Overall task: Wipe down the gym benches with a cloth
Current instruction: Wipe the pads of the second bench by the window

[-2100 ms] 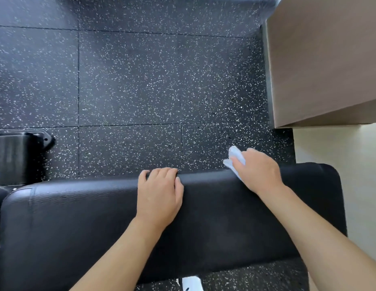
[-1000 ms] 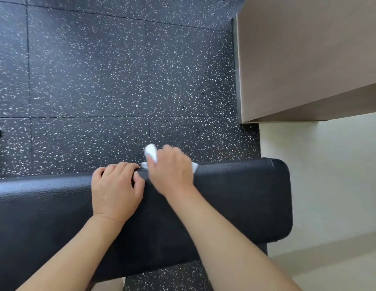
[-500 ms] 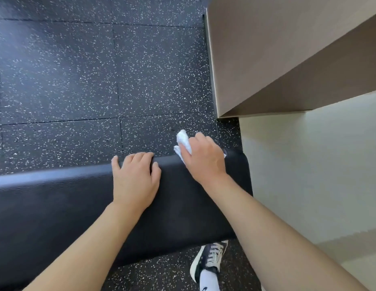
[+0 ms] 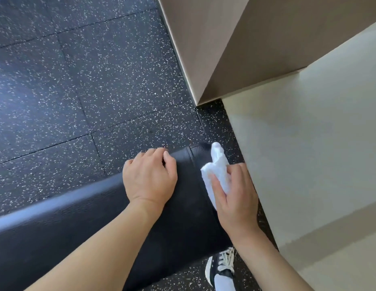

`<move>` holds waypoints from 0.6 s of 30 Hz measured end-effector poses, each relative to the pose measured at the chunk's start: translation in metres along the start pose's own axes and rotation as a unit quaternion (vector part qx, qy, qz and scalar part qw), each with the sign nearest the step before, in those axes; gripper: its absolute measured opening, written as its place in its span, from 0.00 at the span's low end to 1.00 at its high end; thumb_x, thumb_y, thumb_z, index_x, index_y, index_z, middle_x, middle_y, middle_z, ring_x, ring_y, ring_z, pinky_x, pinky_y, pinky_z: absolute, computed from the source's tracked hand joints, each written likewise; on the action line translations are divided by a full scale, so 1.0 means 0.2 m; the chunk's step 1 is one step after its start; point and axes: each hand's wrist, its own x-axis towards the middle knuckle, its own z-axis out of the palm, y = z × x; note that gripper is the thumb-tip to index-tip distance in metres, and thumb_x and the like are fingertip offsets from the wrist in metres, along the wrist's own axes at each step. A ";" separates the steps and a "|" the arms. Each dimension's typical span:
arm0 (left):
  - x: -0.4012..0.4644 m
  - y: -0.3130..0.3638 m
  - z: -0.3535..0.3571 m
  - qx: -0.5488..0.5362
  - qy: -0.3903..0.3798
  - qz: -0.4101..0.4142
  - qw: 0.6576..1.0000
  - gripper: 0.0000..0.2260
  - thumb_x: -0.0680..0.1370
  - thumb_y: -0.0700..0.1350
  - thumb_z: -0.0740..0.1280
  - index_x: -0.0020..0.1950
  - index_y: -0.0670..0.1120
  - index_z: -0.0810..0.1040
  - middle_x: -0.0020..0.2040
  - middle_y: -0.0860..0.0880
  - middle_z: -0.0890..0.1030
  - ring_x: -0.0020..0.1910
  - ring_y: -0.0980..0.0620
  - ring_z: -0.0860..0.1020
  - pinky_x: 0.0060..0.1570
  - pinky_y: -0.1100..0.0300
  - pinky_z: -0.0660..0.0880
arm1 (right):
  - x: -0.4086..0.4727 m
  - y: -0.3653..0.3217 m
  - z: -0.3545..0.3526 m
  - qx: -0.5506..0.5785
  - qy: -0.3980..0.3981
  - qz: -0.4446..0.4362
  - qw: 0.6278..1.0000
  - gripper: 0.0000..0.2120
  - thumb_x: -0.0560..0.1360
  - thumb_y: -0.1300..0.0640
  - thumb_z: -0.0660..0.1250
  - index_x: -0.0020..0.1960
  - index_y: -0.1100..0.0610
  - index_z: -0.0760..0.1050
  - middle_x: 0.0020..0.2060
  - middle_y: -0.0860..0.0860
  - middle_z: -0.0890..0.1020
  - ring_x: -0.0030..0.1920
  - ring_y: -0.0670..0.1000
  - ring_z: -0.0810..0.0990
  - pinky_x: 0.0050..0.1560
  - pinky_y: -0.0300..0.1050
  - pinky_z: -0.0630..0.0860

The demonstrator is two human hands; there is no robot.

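Hands work at the right end of a black padded bench (image 4: 82, 234) on speckled black flooring (image 4: 99, 80). The left hand (image 4: 149, 177) rests on the pad, its fingers curled over the far edge, holding nothing. The right hand (image 4: 235, 196) grips a white cloth (image 4: 217, 171) against the bench's end, just beside a pale wall (image 4: 308, 154); a black-and-white shoe (image 4: 221, 267) stands below.

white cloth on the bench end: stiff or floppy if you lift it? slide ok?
Likely floppy: the white cloth bunches in folds under the right hand. Probably light, since its loose end sticks up unsupported. Should slide easily on the smooth black bench.
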 end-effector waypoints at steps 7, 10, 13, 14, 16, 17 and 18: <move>0.01 0.00 0.04 0.002 0.032 -0.004 0.999 0.22 0.81 0.53 0.51 0.56 0.54 0.85 0.50 0.54 0.86 0.51 0.45 0.81 0.54 0.50 0.70 | 0.49 -0.08 0.10 0.126 -0.102 0.031 0.986 0.17 0.78 0.42 0.70 0.38 0.49 0.67 0.37 0.45 0.74 0.37 0.47 0.72 0.37 0.46 0.67; 0.01 0.01 0.03 0.012 0.017 -0.002 1.000 0.22 0.81 0.53 0.50 0.57 0.55 0.84 0.52 0.54 0.85 0.52 0.45 0.80 0.54 0.50 0.70 | 0.72 -0.14 0.15 0.169 -0.277 0.049 0.945 0.23 0.71 0.45 0.74 0.31 0.54 0.63 0.28 0.46 0.66 0.31 0.50 0.64 0.35 0.49 0.61; 0.00 0.02 0.03 0.016 0.005 -0.007 1.000 0.22 0.81 0.53 0.49 0.57 0.56 0.84 0.54 0.54 0.85 0.53 0.45 0.80 0.52 0.50 0.69 | 0.70 -0.07 0.13 0.251 -0.299 0.087 0.916 0.24 0.72 0.43 0.75 0.35 0.59 0.68 0.30 0.48 0.67 0.33 0.50 0.65 0.37 0.49 0.63; 0.01 0.02 0.03 0.015 0.005 -0.011 1.000 0.22 0.81 0.53 0.49 0.57 0.56 0.84 0.54 0.54 0.85 0.53 0.45 0.80 0.52 0.50 0.69 | 0.64 -0.03 0.11 0.281 -0.270 0.111 0.914 0.22 0.72 0.40 0.75 0.40 0.59 0.73 0.32 0.46 0.72 0.33 0.48 0.71 0.37 0.48 0.67; 0.01 0.02 0.03 0.010 0.007 -0.018 1.000 0.22 0.81 0.53 0.49 0.57 0.56 0.83 0.53 0.55 0.85 0.53 0.45 0.79 0.52 0.50 0.69 | 0.46 0.07 0.05 0.323 -0.199 0.163 0.911 0.18 0.72 0.35 0.71 0.47 0.50 0.78 0.38 0.43 0.80 0.37 0.41 0.78 0.39 0.37 0.74; 0.01 0.02 0.03 0.009 0.008 -0.019 1.000 0.23 0.80 0.53 0.48 0.57 0.56 0.83 0.53 0.55 0.85 0.54 0.44 0.79 0.52 0.50 0.69 | 0.36 0.13 0.03 0.335 -0.170 0.184 0.908 0.18 0.73 0.35 0.69 0.49 0.49 0.78 0.39 0.42 0.81 0.37 0.39 0.77 0.37 0.33 0.74; 0.01 0.02 0.04 0.009 0.007 -0.020 1.000 0.23 0.80 0.53 0.48 0.57 0.56 0.83 0.53 0.54 0.85 0.54 0.44 0.79 0.52 0.50 0.69 | 0.25 0.18 0.00 0.338 -0.152 0.199 0.907 0.17 0.74 0.35 0.68 0.51 0.48 0.77 0.39 0.41 0.81 0.36 0.38 0.77 0.36 0.32 0.73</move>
